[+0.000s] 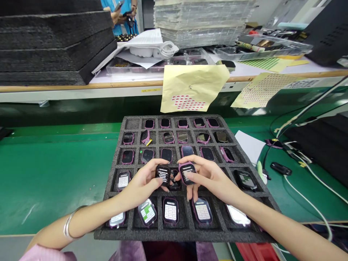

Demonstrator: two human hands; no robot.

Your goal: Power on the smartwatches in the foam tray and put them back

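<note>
My left hand [148, 177] is closed round a dark smartwatch body [163, 169], its thumb on the screen, which shows lines of white text. In my right hand [202, 172] is a purple-framed smartwatch body [187, 168] with a similar text list, and the thumb lies on its lit screen. Both hands are over a black foam tray [138, 237] divided into compartments. Strapless watches with purple frames lie in many of them. Near me, a watch with a white grid screen [170, 211] and one with partly green cells [147, 212] are lit. Farther back, screens are dark.
The tray rests on a green bench [59, 174]. Cables [312, 177] and a small black device [281, 168] lie at right. A shelf [114, 86] behind carries black foam stacks [54, 43] and clear trays [201, 21]; yellow paper [191, 85] hangs from it. Another person's hands [116, 16] show beyond.
</note>
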